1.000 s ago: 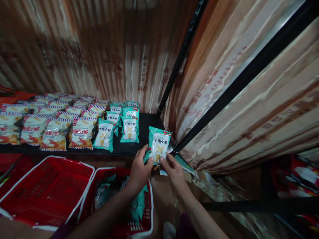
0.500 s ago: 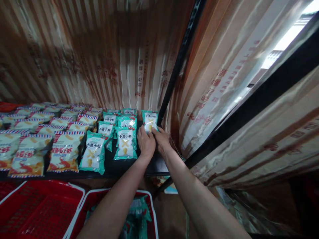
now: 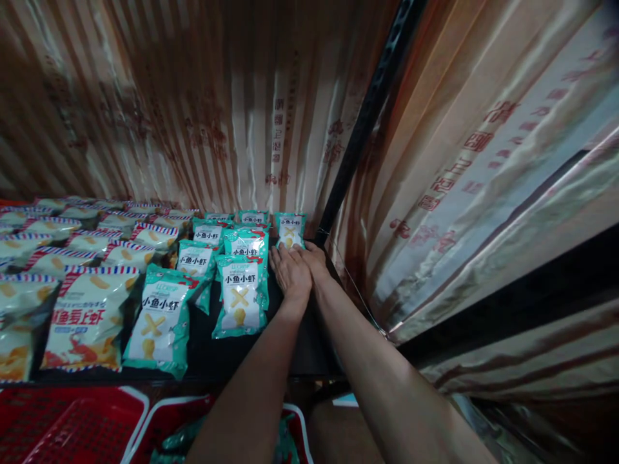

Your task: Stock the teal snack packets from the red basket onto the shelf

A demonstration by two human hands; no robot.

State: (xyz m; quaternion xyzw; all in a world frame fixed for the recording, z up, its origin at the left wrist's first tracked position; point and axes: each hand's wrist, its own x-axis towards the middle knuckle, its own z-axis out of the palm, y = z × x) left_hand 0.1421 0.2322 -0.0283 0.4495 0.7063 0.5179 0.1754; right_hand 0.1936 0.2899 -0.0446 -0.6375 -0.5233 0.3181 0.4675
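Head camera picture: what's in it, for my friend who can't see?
Two hands touch the lower part of a teal snack bag on a black shelf. To its left are more teal bags and some pale bags; red baskets sit below, and a curtain hangs behind.

The lower part of the teal-and-white, pillow-shaped plastic snack bag [image 3: 291,225] at the back is hidden behind the bare left hand [image 3: 291,272], which also covers some fingers of the bare right hand [image 3: 317,260]; how they grip cannot be told. At the left edge, a cream-and-orange plastic snack bag [image 3: 19,328] is cut off. The bottom edge crops the red plastic basket with a white rim [image 3: 72,428], and a forearm hides part of the teal plastic packets [image 3: 178,439]. The pale blue flat object [image 3: 345,400] is too obscured to identify.
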